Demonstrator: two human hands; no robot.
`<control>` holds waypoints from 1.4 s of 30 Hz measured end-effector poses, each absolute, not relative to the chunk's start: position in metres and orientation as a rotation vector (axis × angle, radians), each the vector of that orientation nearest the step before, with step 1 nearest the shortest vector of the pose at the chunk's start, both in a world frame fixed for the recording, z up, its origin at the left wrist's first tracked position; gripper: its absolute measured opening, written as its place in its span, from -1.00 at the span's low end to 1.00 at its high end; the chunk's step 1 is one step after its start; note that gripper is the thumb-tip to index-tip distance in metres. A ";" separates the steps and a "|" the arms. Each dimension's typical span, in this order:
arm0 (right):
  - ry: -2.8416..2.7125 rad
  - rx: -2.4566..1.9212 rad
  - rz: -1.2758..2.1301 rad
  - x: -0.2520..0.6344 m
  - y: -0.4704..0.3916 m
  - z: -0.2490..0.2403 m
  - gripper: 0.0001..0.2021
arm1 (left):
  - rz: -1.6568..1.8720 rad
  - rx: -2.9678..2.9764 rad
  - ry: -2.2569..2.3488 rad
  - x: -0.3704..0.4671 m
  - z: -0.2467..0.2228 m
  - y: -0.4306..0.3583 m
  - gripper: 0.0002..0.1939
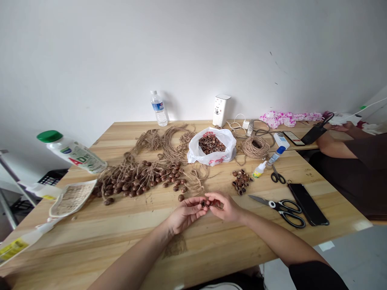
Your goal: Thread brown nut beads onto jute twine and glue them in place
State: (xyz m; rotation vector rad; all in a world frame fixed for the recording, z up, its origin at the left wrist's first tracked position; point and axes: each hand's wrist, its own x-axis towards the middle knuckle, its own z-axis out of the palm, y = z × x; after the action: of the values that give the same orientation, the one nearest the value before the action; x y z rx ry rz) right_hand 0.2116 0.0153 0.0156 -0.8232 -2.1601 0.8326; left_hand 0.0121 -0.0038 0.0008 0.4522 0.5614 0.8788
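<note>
My left hand pinches a brown nut shell half over the front of the table. Close against it, my right hand has its fingers closed on a small brown piece, seemingly another shell half, mostly hidden by the fingers. Just beyond my left hand lies a single round brown nut. A small heap of shell halves sits to the right, past my right hand. Left of my hands spreads a large pile of brown nuts tied to twine.
A white plastic bag full of shell halves stands mid-table, beside a twine coil. Large scissors, a black phone, a glue bottle and small scissors lie right. A woven tray is left. Another person's arm rests at far right.
</note>
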 end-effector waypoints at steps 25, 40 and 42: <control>-1.367 -1.660 0.323 0.387 0.099 0.012 -0.29 | 0.953 0.522 0.402 0.009 0.004 -0.005 -0.73; -2.240 -1.118 0.470 0.271 0.030 0.163 -0.59 | 0.979 0.491 0.401 0.011 0.002 -0.002 -0.74; -2.383 -1.052 0.470 0.251 0.022 0.178 -0.72 | 0.987 0.498 0.402 0.011 0.002 -0.001 -0.76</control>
State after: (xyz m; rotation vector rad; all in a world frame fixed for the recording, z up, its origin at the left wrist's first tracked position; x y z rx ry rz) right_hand 0.2512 0.0224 0.1777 -1.0516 -2.3828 0.4696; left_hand 0.0113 -0.0007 0.0022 0.4984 0.4018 0.9868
